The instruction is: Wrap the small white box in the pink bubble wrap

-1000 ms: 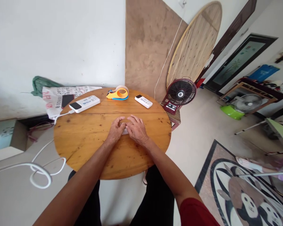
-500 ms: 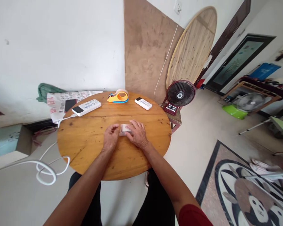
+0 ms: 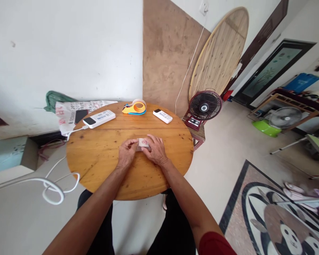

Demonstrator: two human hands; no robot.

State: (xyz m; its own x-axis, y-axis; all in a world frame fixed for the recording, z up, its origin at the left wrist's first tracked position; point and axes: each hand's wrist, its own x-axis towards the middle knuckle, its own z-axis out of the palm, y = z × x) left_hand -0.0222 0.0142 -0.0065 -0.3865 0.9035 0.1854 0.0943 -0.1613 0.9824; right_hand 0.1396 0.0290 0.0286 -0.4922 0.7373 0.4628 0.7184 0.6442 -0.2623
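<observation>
Between my hands, over the middle of the wooden table [image 3: 95, 148], is a small whitish packet [image 3: 143, 143] with a reddish print on top. Its exact kind cannot be made out. My right hand [image 3: 155, 150] grips its right end, with the thumb along the near side and the fingers over the far side. At the packet's left end, my left hand [image 3: 127, 151] is closed in a pinch, thumb and forefinger against the edge. My fingers cover parts of both ends.
Beyond my hands lie a yellow-and-blue tape dispenser [image 3: 134, 107], a white device [image 3: 99, 119] with a plugged-in cable, and another white device [image 3: 162, 115]. A dark fan [image 3: 204, 106] stands right of the table; a white cable [image 3: 53, 198] loops at left.
My left fingers have moved in from just beside the packet to pinch its left end. The packet appears slightly tilted or turned. My right hand keeps its grip.
</observation>
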